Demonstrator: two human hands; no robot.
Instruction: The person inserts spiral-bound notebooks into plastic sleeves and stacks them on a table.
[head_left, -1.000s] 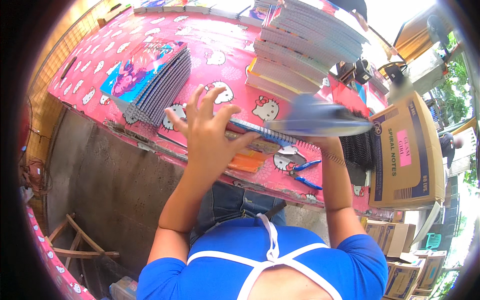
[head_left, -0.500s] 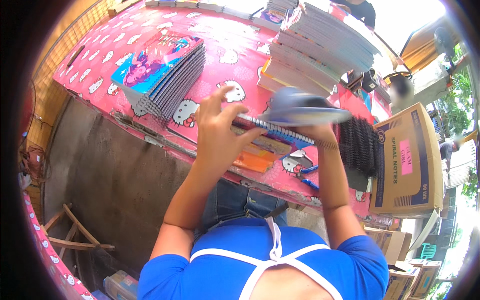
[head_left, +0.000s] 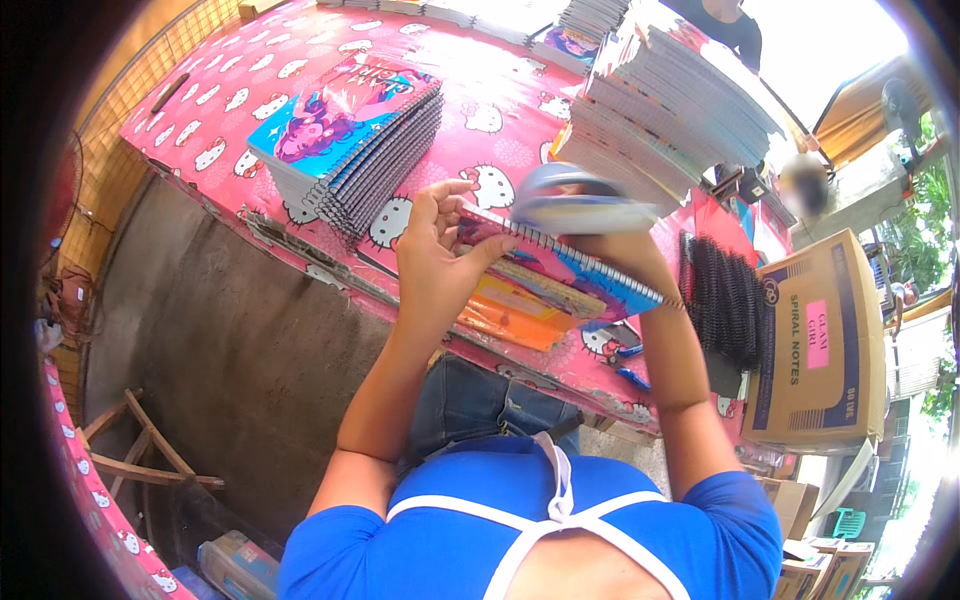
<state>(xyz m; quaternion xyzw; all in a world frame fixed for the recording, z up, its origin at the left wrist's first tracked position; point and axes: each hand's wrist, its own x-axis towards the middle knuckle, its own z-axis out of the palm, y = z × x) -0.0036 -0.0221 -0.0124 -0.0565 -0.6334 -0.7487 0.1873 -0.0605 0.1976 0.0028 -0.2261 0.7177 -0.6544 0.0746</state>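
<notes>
1. Left hand (head_left: pixel 432 262) pinches the spiral notebook (head_left: pixel 560 265) above the pink table's (head_left: pixel 250 120) near edge.
2. Right hand (head_left: pixel 610 245), at its 3 o'clock, grips the blurred cover (head_left: pixel 575 200); turn it gently along the coil.

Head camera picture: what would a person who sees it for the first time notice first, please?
Most striking is the pink tablecloth with white cat faces, which fills the upper left. At the centre, the left hand grips the near end of a spiral notebook, while the right hand is partly hidden behind it, under a blurred blue cover. A stack of notebooks with colourful covers lies to the left, and a brown carton stands at the right.
</notes>
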